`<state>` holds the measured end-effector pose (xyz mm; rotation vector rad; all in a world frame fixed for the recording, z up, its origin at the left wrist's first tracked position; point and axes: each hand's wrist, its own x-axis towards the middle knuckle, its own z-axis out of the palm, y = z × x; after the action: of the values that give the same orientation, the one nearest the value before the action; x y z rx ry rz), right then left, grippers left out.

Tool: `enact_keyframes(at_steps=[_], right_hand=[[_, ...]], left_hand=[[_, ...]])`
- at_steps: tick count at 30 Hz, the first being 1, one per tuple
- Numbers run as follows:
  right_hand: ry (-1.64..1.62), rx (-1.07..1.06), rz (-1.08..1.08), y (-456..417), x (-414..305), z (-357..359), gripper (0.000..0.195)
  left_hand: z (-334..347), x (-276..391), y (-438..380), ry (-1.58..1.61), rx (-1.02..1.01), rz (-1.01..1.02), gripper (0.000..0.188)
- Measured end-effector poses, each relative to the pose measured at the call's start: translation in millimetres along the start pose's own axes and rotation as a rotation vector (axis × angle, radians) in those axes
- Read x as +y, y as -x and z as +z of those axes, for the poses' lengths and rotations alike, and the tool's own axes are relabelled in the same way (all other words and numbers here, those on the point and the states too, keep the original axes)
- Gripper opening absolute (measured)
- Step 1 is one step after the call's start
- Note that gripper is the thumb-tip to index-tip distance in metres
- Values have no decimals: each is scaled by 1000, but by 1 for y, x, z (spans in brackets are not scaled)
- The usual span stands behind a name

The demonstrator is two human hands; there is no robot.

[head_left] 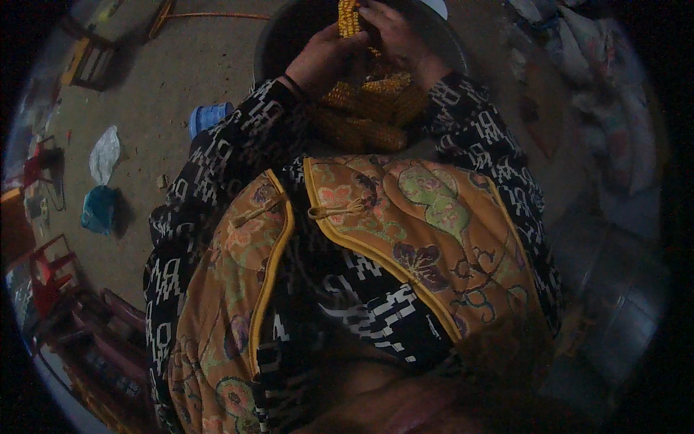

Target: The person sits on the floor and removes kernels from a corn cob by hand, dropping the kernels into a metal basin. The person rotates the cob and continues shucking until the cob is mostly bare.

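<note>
An ear of dried yellow corn (349,19) points upward near the top of the head view. My left hand (331,57) grips its lower part, the thumb lying across the kernels. Against the ear's right side rests my right hand (398,40), its fingers bent around that edge; whether it grips firmly is hard to tell. Both hands are over a large dark round tub (271,40). Below my wrists lie several more corn ears (368,111), partly in shadow and partly covered by my forearms. The tub's inside beneath my hands is too dark to make out.
On the floor to the left are a blue plastic container (210,118), a clear plastic bag (105,154) and a teal bundle (98,210). A wooden stool (92,62) and a red chair (51,276) stand farther left. Pale sacks (607,81) line the right side.
</note>
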<state>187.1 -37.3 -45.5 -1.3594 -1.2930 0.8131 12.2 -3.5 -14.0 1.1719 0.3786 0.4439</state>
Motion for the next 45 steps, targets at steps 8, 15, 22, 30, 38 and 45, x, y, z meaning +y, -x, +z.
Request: enact_keyframes(at_steps=[8, 15, 22, 30, 38, 45], right_hand=[[-296, 59, 238, 10, -28, 8, 53], [172, 48, -113, -8, 37, -2, 51], [-140, 46, 49, -3, 8, -2, 41], [-300, 119, 213, 0, -6, 6, 49], [-131, -21, 279, 5, -40, 12, 68], [-209, -76, 264, 2, -11, 9, 77]], left_hand=[[-2, -2, -4, 62, 10, -26, 21], [0, -3, -2, 87, -25, -38, 19], [-2, 1, -3, 100, -59, -39, 21], [0, 1, -3, 49, -151, 31, 36], [-2, 0, -2, -37, -14, 33, 36], [-6, -5, -1, -33, -39, 13, 30]])
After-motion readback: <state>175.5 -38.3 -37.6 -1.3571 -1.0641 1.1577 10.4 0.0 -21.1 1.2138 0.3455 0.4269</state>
